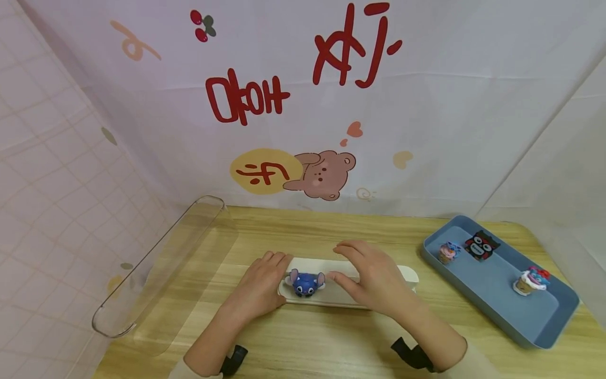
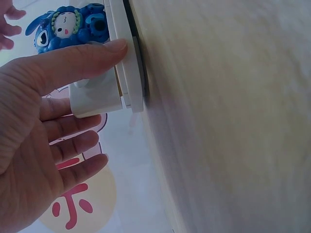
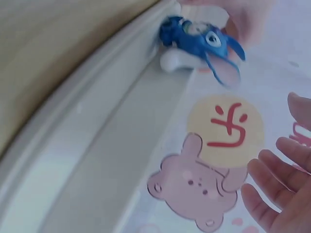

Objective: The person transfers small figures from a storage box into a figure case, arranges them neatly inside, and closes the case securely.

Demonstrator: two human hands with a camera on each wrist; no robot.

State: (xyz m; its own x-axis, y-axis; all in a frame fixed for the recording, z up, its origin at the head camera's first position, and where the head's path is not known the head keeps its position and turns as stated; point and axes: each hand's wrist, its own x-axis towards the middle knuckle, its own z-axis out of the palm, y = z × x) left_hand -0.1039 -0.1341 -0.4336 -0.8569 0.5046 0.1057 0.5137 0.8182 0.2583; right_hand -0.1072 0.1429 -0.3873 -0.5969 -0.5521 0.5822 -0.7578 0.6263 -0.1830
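Your left hand [image 1: 262, 287] lay flat-fingered against the white base's [image 1: 347, 299] left end; your right hand [image 1: 374, 281] rested open over it. One blue toy [image 1: 306, 282] stood on the base; three toys [image 1: 530, 279] remained in the blue tray [image 1: 544, 329], right of it.

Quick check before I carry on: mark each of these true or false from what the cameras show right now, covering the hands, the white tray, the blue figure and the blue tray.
1. The blue figure stands on the white tray. True.
2. The left hand lifts the blue figure off the tray. False: it rests at the tray's left end, thumb against the edge.
3. The blue tray holds three small figures. True.
4. The clear lid covers the white tray. False: it lies apart, at the left.
5. The right hand grips a figure. False: its fingers are straight, holding nothing.
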